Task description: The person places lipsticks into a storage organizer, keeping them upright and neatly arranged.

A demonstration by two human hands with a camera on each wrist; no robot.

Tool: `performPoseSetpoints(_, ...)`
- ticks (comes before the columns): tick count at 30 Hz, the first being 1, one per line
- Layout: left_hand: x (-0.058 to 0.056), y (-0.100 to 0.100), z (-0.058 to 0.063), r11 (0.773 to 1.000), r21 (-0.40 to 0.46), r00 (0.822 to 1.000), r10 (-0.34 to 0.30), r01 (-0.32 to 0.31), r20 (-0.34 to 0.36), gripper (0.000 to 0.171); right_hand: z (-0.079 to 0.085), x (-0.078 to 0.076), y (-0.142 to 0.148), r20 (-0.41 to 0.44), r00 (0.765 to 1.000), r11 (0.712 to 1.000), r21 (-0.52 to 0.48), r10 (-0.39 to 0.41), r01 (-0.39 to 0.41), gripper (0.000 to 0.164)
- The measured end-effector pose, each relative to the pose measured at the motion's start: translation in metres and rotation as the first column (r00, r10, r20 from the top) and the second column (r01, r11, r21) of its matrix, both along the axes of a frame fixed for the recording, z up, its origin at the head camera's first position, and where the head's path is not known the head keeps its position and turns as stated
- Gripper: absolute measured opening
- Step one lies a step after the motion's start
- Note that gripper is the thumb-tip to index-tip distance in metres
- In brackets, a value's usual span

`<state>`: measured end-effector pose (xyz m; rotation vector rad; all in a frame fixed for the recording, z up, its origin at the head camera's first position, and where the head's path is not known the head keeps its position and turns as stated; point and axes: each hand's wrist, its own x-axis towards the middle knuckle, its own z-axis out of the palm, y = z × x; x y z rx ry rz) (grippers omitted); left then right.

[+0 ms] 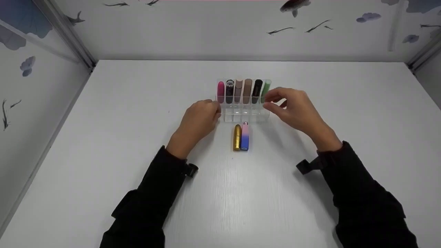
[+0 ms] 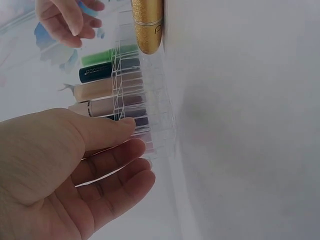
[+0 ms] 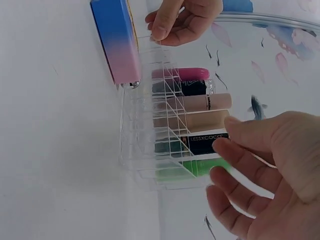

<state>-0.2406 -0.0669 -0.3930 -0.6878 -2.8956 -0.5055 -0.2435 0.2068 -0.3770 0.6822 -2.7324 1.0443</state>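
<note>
A clear lipstick organizer (image 1: 247, 113) stands on the table with a back row of upright lipstick tubes: a pink one (image 1: 221, 92), several black, beige and brown ones, and a green tube (image 3: 207, 166) at the right end. My left hand (image 1: 202, 117) pinches the organizer's left side between thumb and fingertips. My right hand (image 1: 293, 106) hovers beside the green tube, fingers loosely bent with nothing between them. In front of the organizer stand a gold tube (image 1: 237, 137) and a pink-and-blue box-shaped tube (image 1: 245, 137), side by side. The organizer's front compartments hold nothing.
The white table (image 1: 137, 89) ends at a back panel (image 1: 206, 31) printed with fish and plants. Another panel (image 1: 38, 89) rises along the left edge. Black straps with small mounts sit on both sleeves (image 1: 361, 193).
</note>
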Motion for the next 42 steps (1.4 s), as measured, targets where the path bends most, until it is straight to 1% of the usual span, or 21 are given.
performPoseSetpoints(3, 0.0, 0.0, 0.0, 1.0, 0.0, 1.0, 0.0, 0.0, 0.0, 0.013, 0.0, 0.003, -0.004, -0.052, 0.991, 0.992, -0.006, 0.123, -0.123, 0.021)
performPoseSetpoints(5, 0.0, 0.001, 0.001, 1.0, -0.005, 1.0, 0.004, -0.004, 0.006, 0.013, 0.001, 0.005, -0.007, -0.051, 0.978, 0.979, -0.002, 0.203, -0.203, 0.024)
performPoseSetpoints(8, 0.001, 0.001, 0.002, 1.0, -0.02, 1.0, 0.015, -0.014, 0.019, 0.013, 0.001, 0.006, -0.011, 0.006, 0.952, 0.952, 0.012, 0.305, -0.305, 0.028)
performPoseSetpoints(12, 0.001, 0.002, 0.002, 0.999, -0.039, 0.999, 0.027, -0.025, 0.038, 0.014, -0.001, 0.008, -0.016, 0.105, 0.922, 0.924, 0.054, 0.372, -0.379, 0.031)
performPoseSetpoints(18, 0.001, 0.003, 0.003, 0.999, -0.045, 0.997, 0.034, -0.031, 0.063, 0.016, -0.01, 0.007, -0.019, 0.187, 0.891, 0.898, 0.081, 0.413, -0.433, 0.033)
performPoseSetpoints(22, 0.001, 0.002, 0.004, 0.999, -0.033, 0.997, 0.027, -0.025, 0.074, 0.018, -0.015, 0.007, -0.021, 0.217, 0.87, 0.877, 0.1, 0.442, -0.471, 0.033)
performPoseSetpoints(24, 0.001, 0.002, 0.005, 0.999, -0.031, 0.997, 0.026, -0.023, 0.078, 0.018, -0.017, 0.006, -0.022, 0.222, 0.863, 0.868, 0.109, 0.453, -0.484, 0.034)
performPoseSetpoints(32, 0.001, 0.002, 0.005, 0.999, -0.024, 0.996, 0.029, -0.027, 0.081, 0.017, -0.02, 0.006, -0.02, 0.215, 0.853, 0.85, 0.138, 0.475, -0.508, 0.032)
performPoseSetpoints(35, 0.001, 0.002, 0.004, 0.999, -0.02, 0.997, 0.028, -0.027, 0.076, 0.016, -0.019, 0.007, -0.02, 0.218, 0.856, 0.851, 0.151, 0.469, -0.504, 0.031)
performPoseSetpoints(39, 0.0, 0.001, 0.003, 1.0, -0.014, 0.997, 0.023, -0.022, 0.067, 0.015, -0.018, 0.008, -0.019, 0.232, 0.867, 0.857, 0.179, 0.441, -0.483, 0.029)
performPoseSetpoints(42, 0.0, 0.001, 0.002, 1.0, -0.014, 0.998, 0.022, -0.021, 0.066, 0.015, -0.018, 0.008, -0.019, 0.25, 0.868, 0.856, 0.194, 0.429, -0.479, 0.027)
